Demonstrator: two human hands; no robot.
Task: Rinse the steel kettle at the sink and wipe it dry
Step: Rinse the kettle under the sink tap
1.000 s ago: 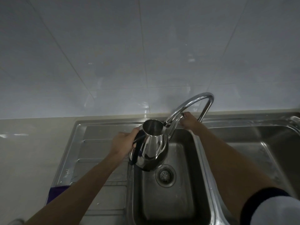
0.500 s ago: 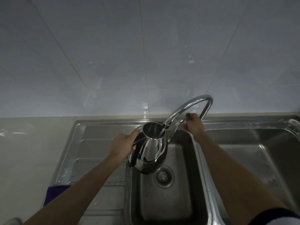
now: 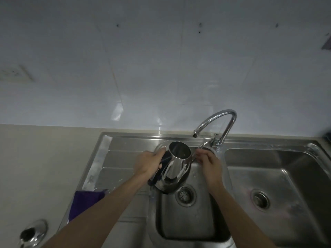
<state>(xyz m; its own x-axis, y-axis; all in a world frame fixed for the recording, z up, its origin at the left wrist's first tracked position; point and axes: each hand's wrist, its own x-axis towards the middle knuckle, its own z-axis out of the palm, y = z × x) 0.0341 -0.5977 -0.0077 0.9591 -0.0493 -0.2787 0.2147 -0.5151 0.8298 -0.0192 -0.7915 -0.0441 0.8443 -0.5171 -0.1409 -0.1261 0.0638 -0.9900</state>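
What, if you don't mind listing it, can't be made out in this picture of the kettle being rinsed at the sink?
Head view only:
- Handle of the shiny steel kettle: mostly covered by the left hand.
- Right hand fingertips: hidden behind the kettle's side, so contact is unclear.
- Water from the curved chrome tap: too dim to tell whether it runs.
- Purple cloth: partly covered by the left forearm.
- Round shiny metal object at bottom left: blurred, unidentifiable.

Kettle point(image 3: 176, 168) over sink point(image 3: 193, 235), below faucet point(image 3: 215, 120)
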